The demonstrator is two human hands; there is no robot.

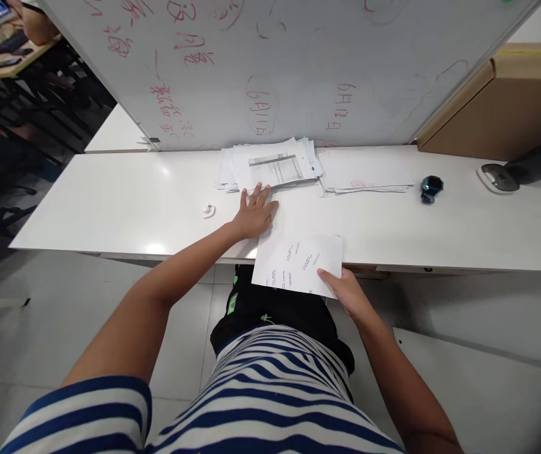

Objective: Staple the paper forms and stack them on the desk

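My right hand (347, 290) grips the right edge of a white printed sheet (294, 261), thumb on top. The sheet overhangs the front edge of the white table; whether it is one sheet or several I cannot tell. Flat on the tabletop, with fingers spread, rests my left hand (255, 214). Its fingertips reach the lower edge of a messy paper pile (275, 162), whose top sheet carries a printed grey table. To the right of that pile lies a neater paper stack (365, 173) with a faint red stamp mark.
A small white curved object (209, 211) lies left of my left hand. Farther right are a dark watch (431, 188) and a grey-and-white rounded device (498, 178). A whiteboard (299, 75) with red writing rises behind the table (110, 208), beside a cardboard box (511, 107). Another person's arm (38, 24) shows at upper left.
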